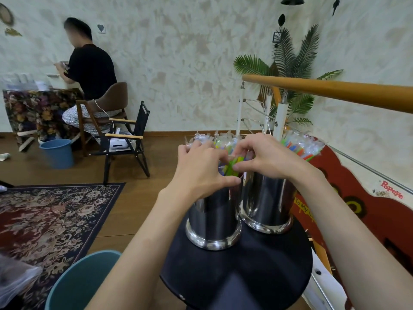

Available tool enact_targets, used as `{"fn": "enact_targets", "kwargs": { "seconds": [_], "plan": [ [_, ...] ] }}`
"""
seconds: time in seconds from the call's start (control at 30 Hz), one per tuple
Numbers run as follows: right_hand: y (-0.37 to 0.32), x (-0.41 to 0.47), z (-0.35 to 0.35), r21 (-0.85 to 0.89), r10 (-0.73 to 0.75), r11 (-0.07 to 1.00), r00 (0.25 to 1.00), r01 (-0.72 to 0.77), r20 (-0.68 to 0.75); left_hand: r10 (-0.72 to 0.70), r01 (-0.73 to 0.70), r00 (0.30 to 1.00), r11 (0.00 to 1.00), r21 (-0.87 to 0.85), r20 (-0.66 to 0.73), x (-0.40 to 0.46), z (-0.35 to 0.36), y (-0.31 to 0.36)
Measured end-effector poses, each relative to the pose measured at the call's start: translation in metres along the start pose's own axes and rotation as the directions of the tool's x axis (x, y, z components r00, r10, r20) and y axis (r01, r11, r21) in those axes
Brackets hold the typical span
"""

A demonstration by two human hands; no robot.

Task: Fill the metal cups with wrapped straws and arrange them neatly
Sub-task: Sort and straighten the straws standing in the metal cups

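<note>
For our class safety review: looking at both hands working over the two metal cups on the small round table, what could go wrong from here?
1. The two metal cups stand near the rim of the small black table; a sideways tug might tip one off.
2. The left hand and right hand crowd the same green straws, so neighbouring wrapped ones could be pulled out.
3. The right cup's straws lean outward and may spill.

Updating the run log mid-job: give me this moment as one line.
left hand: on left cup's straws | right hand: pinching green straws | right cup: full | round black table
</note>
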State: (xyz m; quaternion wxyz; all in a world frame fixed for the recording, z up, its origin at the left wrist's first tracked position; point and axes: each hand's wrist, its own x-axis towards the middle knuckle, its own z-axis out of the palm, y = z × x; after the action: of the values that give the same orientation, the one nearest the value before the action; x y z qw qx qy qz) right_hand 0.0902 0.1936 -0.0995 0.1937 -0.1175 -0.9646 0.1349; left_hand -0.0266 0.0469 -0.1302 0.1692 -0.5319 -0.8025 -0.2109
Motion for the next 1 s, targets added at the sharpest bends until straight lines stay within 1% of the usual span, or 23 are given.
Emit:
{"fn": "enact_targets", "kwargs": {
  "seconds": [0.07,0.13,0.23,0.3,0.37,0.43,0.5,0.57,0.67,0.73,0.8,0.9,1.0],
  "plan": [
    [0.0,0.0,0.001,0.044,-0.004,0.999,1.0,0.004,-0.013,-0.04,0.038,0.999,0.997,-0.073,-0.029,0.001,0.002,0.001],
    [0.0,0.0,0.001,0.124,-0.009,0.992,0.999,0.013,-0.031,-0.07,0.062,0.996,0.988,-0.139,-0.054,0.003,0.003,-0.002],
    [0.0,-0.001,-0.001,0.242,-0.007,0.97,0.998,0.022,-0.063,-0.075,0.054,0.994,0.969,-0.243,-0.081,0.002,-0.001,-0.008],
    [0.0,-0.002,-0.004,0.332,0.011,0.943,0.998,0.012,-0.065,-0.08,0.047,0.99,0.963,-0.266,-0.116,0.001,-0.005,-0.011],
    [0.001,-0.004,-0.009,0.437,0.011,0.899,0.999,0.011,-0.047,-0.104,0.058,0.977,0.971,-0.233,-0.189,0.001,-0.008,-0.013],
    [0.004,-0.008,-0.014,0.465,0.012,0.885,1.0,0.0,-0.023,-0.125,0.08,0.959,0.98,-0.181,-0.254,0.001,-0.012,-0.016],
    [0.004,-0.011,-0.015,0.436,0.04,0.899,0.999,-0.034,-0.004,-0.123,0.095,0.945,0.99,-0.105,-0.304,0.0,-0.014,-0.017],
    [0.001,-0.013,-0.013,0.365,0.074,0.929,0.997,-0.062,-0.017,-0.097,0.098,0.938,0.995,-0.013,-0.332,-0.002,-0.013,-0.017],
    [-0.005,-0.02,-0.004,0.268,0.132,0.958,0.985,-0.097,-0.114,-0.035,0.066,0.931,0.995,0.075,-0.362,-0.003,-0.012,-0.015],
    [-0.007,-0.029,0.006,0.264,0.179,0.957,0.965,-0.124,-0.194,0.005,0.037,0.931,0.993,0.108,-0.366,-0.004,-0.012,-0.014],
    [-0.008,-0.036,0.018,0.294,0.241,0.94,0.947,-0.173,-0.212,0.044,-0.005,0.938,0.993,0.115,-0.345,-0.003,-0.012,-0.015],
    [-0.004,-0.041,0.028,0.365,0.293,0.907,0.938,-0.212,-0.185,0.065,-0.054,0.965,0.997,0.052,-0.255,-0.004,-0.014,-0.015],
    [-0.001,-0.041,0.029,0.419,0.331,0.871,0.937,-0.257,-0.111,0.068,-0.074,0.991,0.996,-0.047,-0.115,-0.005,-0.016,-0.018]
  ]
}}
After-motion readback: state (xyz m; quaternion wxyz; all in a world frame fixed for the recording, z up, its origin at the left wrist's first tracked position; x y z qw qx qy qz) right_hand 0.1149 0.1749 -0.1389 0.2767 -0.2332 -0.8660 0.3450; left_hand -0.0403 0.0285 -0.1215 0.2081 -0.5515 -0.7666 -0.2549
